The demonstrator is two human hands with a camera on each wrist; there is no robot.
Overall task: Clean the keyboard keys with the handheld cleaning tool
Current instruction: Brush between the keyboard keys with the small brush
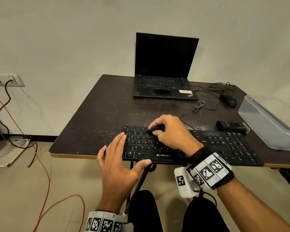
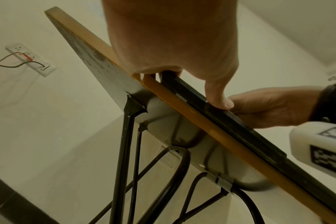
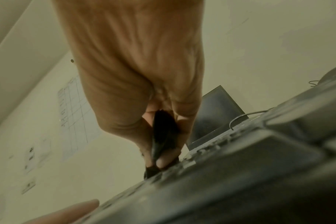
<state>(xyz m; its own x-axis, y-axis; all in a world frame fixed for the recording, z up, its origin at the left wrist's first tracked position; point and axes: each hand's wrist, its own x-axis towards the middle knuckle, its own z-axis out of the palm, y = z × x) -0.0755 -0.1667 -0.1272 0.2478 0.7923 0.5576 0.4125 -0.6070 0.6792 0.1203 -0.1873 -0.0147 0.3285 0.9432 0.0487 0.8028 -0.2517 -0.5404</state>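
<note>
Item: black keyboard (image 1: 191,146), branded Zebronics, lay along the near edge of a dark surface (image 1: 107,104), its front rim just at the lip. Left hand (image 1: 119,163): its grip was apart, fingers straight and flat over the keyboard's left end, thumb (image 2: 219,97) pressed against the front edge, steadying it. Right hand (image 1: 172,133): its grip was clamped on the handheld cleaning tool (image 1: 156,128), a small black piece pinched between thumb and fingers; the right wrist view showed its dark tip (image 3: 150,172) down on the keys of the upper rows, near the number row at left of centre. Whether the tip was a brush or a pad could not be told. Step in hand, by judgement: working the tool over the keys in the upper left block, with the right-hand blocks and numeric pad seemingly not yet reached. Next move called for: drawing the tip along the row and between caps with light pressure, the left hand bracing so the keyboard would not slide off the lip. Also present: open laptop (image 1: 164,67), screen dark, at the rear; mouse (image 1: 228,99) with loose cable; clear plastic tub (image 1: 266,121) at right; small black device (image 1: 231,126) behind the keyboard.
</note>
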